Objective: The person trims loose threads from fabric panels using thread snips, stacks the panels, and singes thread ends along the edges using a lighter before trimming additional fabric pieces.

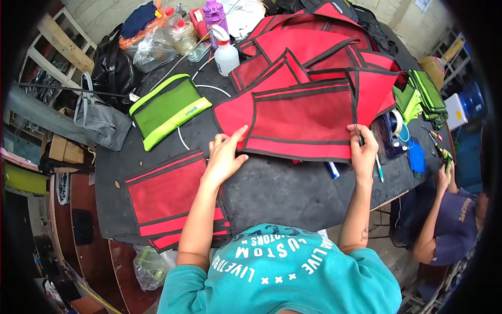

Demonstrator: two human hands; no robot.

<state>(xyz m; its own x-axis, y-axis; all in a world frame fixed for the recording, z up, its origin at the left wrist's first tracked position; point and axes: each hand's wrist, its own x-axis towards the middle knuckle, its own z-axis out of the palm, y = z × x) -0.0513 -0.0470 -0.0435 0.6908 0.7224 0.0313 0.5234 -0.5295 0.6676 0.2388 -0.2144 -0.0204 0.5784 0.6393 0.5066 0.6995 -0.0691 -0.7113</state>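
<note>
A red mesh panel with dark edging (303,115) is spread between my hands, joined to or lying against a large heap of red pieces (308,47). My left hand (226,154) is at the panel's lower left edge, thumb and forefinger apart, the thumb side near the red fabric. At the right edge my right hand (363,146) has its fingers closed around the dark border, with a small dark tool that I cannot make out clearly. Under my left forearm lies a stack of red mesh pieces (167,193) on the black table (282,193).
A green mesh pouch (170,110), a white spray bottle (226,57) and a grey bag (102,120) are at the left and back. Green pieces (426,97), tape and pens lie at the right. A co-worker (449,220) sits at the right with something green.
</note>
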